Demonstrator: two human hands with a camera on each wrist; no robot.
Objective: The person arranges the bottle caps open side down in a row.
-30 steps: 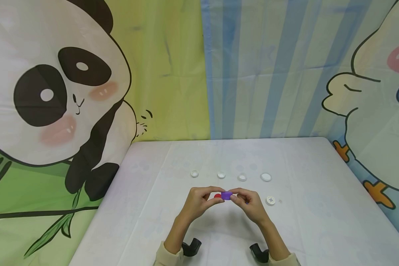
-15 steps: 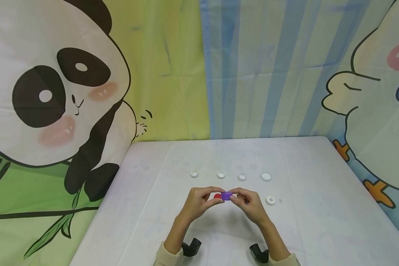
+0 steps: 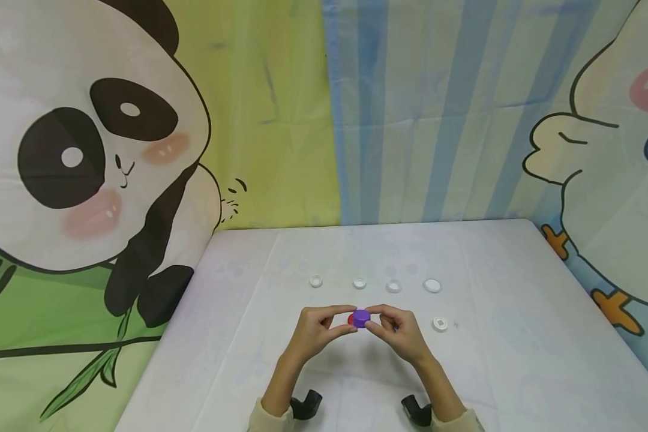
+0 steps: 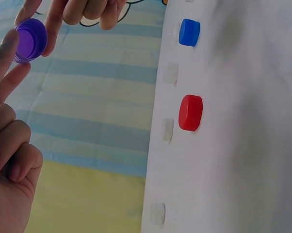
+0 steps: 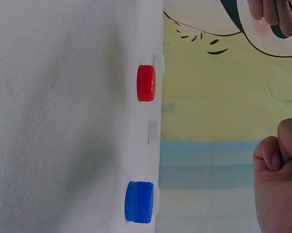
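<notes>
In the head view a purple bottle cap (image 3: 361,318) is up over the white table between my two hands. My left hand (image 3: 312,333) pinches its left side with thumb and forefinger; from the right, my right hand (image 3: 402,335) pinches it the same way. The left wrist view shows the hollow inside of the purple cap (image 4: 31,41), fingertips of both hands at its rim. On the table below, a red cap (image 4: 190,113) and a blue cap (image 4: 189,32) lie apart. Behind the hands in the head view, the red cap is partly covered and the blue one nearly hidden.
Several white caps, one of them a wider white cap (image 3: 432,285), stand in a row on the table (image 3: 281,252) beyond the hands. Another white cap (image 3: 440,324) with a marked face lies to the right. Cartoon-printed curtains (image 3: 281,120) rise behind the table.
Both hands have shifted slightly left with the purple cap. It has turned from side-on to tilted, so its flat round face now shows in the head view.
</notes>
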